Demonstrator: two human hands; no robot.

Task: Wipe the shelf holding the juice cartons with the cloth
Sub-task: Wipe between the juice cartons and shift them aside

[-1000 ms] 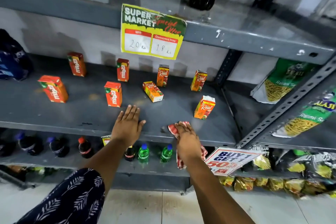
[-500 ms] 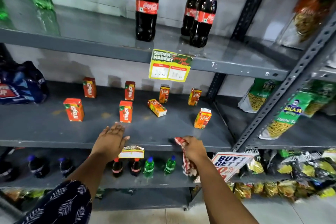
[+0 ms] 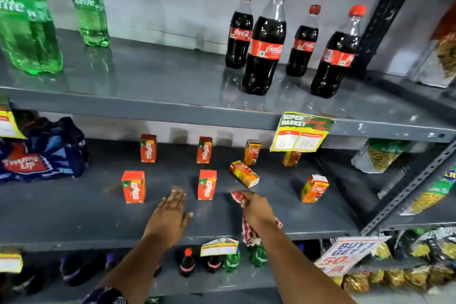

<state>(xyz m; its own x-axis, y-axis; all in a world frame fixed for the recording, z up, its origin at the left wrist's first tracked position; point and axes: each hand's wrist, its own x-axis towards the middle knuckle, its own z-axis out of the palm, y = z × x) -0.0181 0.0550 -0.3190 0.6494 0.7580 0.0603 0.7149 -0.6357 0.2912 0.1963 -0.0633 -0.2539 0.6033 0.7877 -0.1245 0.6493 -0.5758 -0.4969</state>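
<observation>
The grey middle shelf (image 3: pixel 74 215) carries several small orange juice cartons: a front-left one (image 3: pixel 133 187), a front-middle one (image 3: pixel 206 184), one lying on its side (image 3: pixel 244 173) and a tilted one at the right (image 3: pixel 313 192). More cartons stand along the back (image 3: pixel 148 148). My left hand (image 3: pixel 170 217) rests flat and open on the shelf near its front edge, just left of the front-middle carton. My right hand (image 3: pixel 256 210) grips a red-and-white checked cloth (image 3: pixel 246 229), bunched on the shelf in front of the fallen carton, its tail hanging over the front edge.
Cola bottles (image 3: pixel 265 42) and green soda bottles (image 3: pixel 27 24) stand on the shelf above, with a yellow price sign (image 3: pixel 299 133) hanging from its edge. A blue soda pack (image 3: pixel 42 155) sits at the far left. Snack bags (image 3: pixel 377 158) fill the right rack; small bottles (image 3: pixel 187 263) stand below.
The view has tilted upward, bringing the upper shelf and its bottles into sight. Both hands have moved a little further in over the carton shelf; the cloth stays in my right hand.
</observation>
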